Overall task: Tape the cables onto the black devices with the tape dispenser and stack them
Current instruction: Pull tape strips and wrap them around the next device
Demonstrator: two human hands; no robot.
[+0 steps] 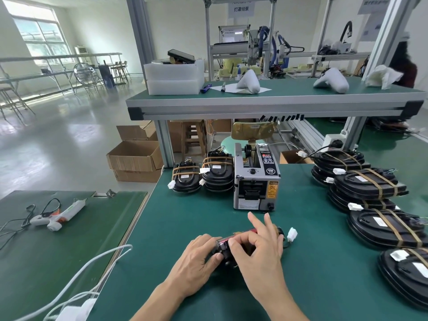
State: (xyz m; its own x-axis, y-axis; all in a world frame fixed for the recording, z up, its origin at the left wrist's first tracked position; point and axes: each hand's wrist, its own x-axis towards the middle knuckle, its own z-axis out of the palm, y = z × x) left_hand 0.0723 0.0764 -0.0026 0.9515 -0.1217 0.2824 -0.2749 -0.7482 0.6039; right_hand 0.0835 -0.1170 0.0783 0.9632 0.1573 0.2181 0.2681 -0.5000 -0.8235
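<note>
A black device (223, 247) lies on the green mat near the front, mostly covered by my hands. My left hand (196, 262) grips its left end. My right hand (257, 246) presses on its top, thumb and fingers pinched there, index and middle fingers raised. Its cable ends in a white connector (292, 234) sticking out to the right. The grey tape dispenser (256, 181) stands just behind. Two stacks of taped devices (203, 176) sit left of the dispenser. Rows of black devices bound with brown tape (375, 200) fill the right side.
A white glue gun (59, 215) with its cord lies on the left table. White cables (92, 269) cross the gap between tables. Cardboard boxes (134, 158) stand on the floor. A raised shelf (273, 98) overhangs the back of the bench.
</note>
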